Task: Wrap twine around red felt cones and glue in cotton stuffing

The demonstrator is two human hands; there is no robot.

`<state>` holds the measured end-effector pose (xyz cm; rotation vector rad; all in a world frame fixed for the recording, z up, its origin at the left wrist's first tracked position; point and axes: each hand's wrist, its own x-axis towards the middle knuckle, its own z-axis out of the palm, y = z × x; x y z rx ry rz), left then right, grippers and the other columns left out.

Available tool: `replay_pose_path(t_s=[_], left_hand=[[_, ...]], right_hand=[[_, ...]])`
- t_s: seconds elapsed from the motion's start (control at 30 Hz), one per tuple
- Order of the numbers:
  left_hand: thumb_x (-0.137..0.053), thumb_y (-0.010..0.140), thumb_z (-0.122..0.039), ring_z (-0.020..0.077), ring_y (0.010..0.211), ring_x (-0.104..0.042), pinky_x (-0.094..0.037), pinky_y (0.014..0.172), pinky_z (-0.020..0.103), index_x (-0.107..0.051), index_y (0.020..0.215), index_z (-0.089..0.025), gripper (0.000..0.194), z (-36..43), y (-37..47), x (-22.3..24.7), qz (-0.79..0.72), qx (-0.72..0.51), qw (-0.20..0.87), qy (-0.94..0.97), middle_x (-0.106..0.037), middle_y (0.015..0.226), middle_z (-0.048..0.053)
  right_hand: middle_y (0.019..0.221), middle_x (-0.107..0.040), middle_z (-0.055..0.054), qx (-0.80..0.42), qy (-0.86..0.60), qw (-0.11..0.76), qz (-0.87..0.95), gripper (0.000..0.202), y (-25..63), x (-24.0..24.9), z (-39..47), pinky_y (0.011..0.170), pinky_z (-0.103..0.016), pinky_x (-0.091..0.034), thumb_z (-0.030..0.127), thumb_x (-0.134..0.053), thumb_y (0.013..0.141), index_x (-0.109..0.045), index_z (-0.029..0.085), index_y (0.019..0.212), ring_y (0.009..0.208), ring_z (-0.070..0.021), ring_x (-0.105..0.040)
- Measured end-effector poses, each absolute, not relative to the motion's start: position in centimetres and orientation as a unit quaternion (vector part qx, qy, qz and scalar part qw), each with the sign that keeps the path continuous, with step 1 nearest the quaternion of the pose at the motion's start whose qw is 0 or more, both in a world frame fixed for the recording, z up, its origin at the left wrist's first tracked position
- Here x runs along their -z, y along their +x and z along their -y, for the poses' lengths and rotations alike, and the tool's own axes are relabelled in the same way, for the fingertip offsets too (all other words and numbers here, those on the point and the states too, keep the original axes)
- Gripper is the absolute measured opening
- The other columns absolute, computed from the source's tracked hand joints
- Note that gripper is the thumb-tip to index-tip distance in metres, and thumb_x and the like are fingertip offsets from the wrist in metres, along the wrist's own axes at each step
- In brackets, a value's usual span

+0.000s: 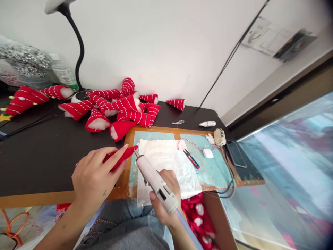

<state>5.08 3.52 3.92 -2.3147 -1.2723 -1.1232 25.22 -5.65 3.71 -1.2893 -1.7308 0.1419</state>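
My left hand pinches a piece of red felt over the near edge of the table. In my right hand is a white hot glue gun, its metal nozzle touching or nearly touching the felt's tip. A glue stick trails out of the gun's back end. Below the gun lies a wrinkled white sheet on a blue-topped board. Small thread snips rest at the sheet's right side, near a red-and-white cord.
Several stuffed red cones with white stitching are heaped at the back, by a black gooseneck lamp. A small white bottle, a clear spoon and a phone lie to the right. Below stands a box of red pieces.
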Motion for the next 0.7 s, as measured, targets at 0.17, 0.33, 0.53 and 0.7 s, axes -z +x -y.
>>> replay_pose_path(t_s=[0.17,0.33,0.53,0.7], left_hand=[[-0.077,0.097,-0.022,0.0243,0.080,-0.065,-0.045,0.073,0.037,-0.080,0.125,-0.026,0.028,-3.62,5.30,-4.24,0.435,0.387,0.161,-0.797,-0.077,0.098,0.006],[-0.078,0.096,-0.021,0.0251,0.082,-0.067,-0.046,0.073,0.038,-0.079,0.127,-0.027,0.031,-3.62,5.24,-3.96,0.436,0.382,0.151,-0.800,-0.078,0.099,0.006],[-0.076,0.097,-0.019,0.0248,0.083,-0.066,-0.045,0.075,0.037,-0.080,0.126,-0.026,0.030,-3.43,5.13,-3.86,0.439,0.389,0.145,-0.797,-0.077,0.100,0.006],[-0.074,0.099,-0.021,0.0255,0.084,-0.064,-0.043,0.075,0.037,-0.078,0.130,-0.026,0.032,-3.41,5.18,-3.79,0.446,0.384,0.124,-0.799,-0.077,0.102,0.008]], right_hand=[[0.074,-0.059,-0.001,-0.045,-0.523,0.486,0.698,0.042,25.12,-3.60,5.53,0.064,-0.036,-0.038,0.047,-0.036,0.111,-0.055,0.022,0.083,0.068,-0.0185,-0.057],[0.074,-0.059,0.000,-0.030,-0.512,0.475,0.715,0.040,24.91,-3.46,5.44,0.063,-0.036,-0.036,0.045,-0.035,0.111,-0.052,0.022,0.083,0.066,-0.0176,-0.056],[0.074,-0.057,0.000,-0.031,-0.523,0.491,0.696,0.044,25.30,-3.23,5.47,0.064,-0.035,-0.036,0.048,-0.031,0.113,-0.051,0.023,0.084,0.068,-0.0175,-0.056],[0.073,-0.056,0.002,-0.019,-0.508,0.477,0.717,0.041,25.25,-3.17,5.77,0.064,-0.035,-0.034,0.048,-0.031,0.112,-0.047,0.023,0.084,0.066,-0.0164,-0.053]])
